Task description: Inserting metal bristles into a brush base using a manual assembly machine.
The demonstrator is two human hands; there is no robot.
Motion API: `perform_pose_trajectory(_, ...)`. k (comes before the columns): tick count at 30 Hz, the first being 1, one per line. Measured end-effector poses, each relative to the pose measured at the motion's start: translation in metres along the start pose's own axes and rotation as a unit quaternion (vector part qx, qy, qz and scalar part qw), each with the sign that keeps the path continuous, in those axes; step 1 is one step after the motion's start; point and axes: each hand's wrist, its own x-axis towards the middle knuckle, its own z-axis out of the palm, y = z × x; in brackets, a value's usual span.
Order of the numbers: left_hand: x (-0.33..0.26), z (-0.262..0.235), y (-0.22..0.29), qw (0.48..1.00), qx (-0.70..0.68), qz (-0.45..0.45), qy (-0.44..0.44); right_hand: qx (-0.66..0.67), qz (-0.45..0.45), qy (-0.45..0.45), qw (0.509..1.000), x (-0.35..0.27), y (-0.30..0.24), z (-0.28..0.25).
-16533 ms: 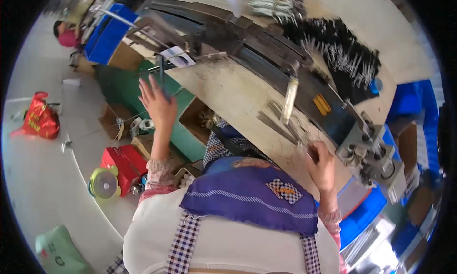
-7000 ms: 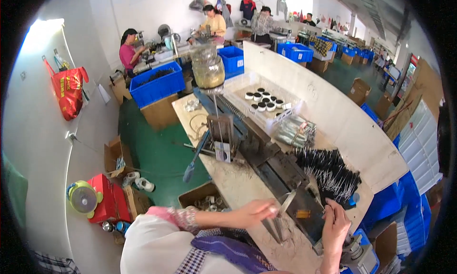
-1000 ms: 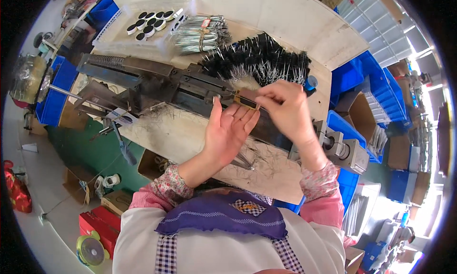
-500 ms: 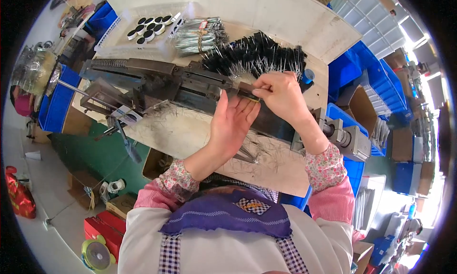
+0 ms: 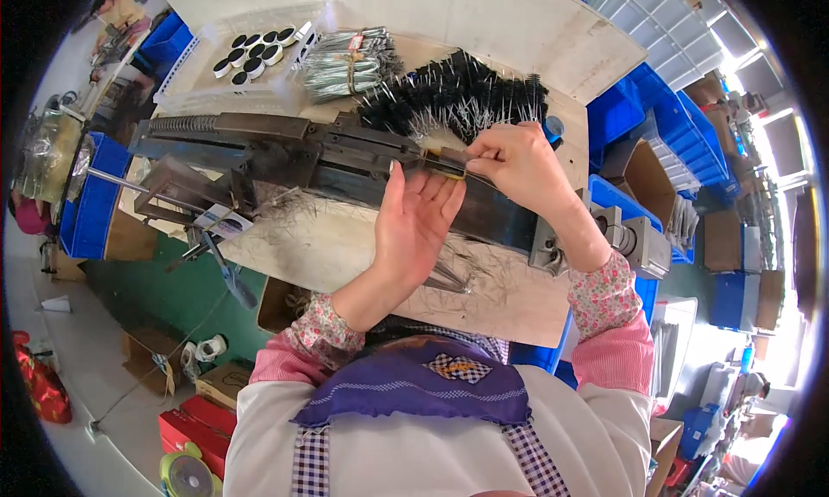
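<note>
I see a small flat piece [image 5: 445,162] — dark with a yellowish edge — sitting on top of the long dark metal machine [image 5: 345,164] that runs across the wooden bench [image 5: 509,298]. My right hand [image 5: 518,164] pinches the piece's right end between thumb and fingertips, while my left hand [image 5: 414,225] is flat and open, fingers together and pointing up, its fingertips touching the machine just below the piece. Just behind the hands lies a heap of black bristly brushes [image 5: 458,95] with wire stems, and to its left a tied bundle of silvery wires [image 5: 350,61] beside a white tray [image 5: 186,65] of round black-and-white caps. Loose wire bits litter the bench under my left palm. The bench's near edge sits close to my chest; blue bins [image 5: 665,121] crowd the right side — open floor shows only on the left.
</note>
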Motion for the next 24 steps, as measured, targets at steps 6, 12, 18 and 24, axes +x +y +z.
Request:
perform_pose_trajectory(6, 0.003, -0.002, 0.0, 1.0, 0.011, -0.001, -0.003, -0.04, -0.027, -0.002, 0.999, -0.003, -0.001, -0.007)
perform_pose_trajectory(12, 0.003, -0.001, 0.001, 0.999, 0.032, 0.011, 0.023, -0.019, -0.039, 0.026, 0.999, 0.003, -0.001, 0.0)
perform_pose_trajectory(18, 0.002, -0.001, -0.001, 0.998, 0.064, 0.006, 0.018, 0.009, -0.034, -0.003, 0.999, 0.004, 0.006, 0.001)
perform_pose_trajectory(24, 0.001, -0.002, 0.001, 0.998, 0.057, 0.007, 0.014, 0.036, -0.04, 0.022, 0.998, 0.001, -0.016, -0.003)
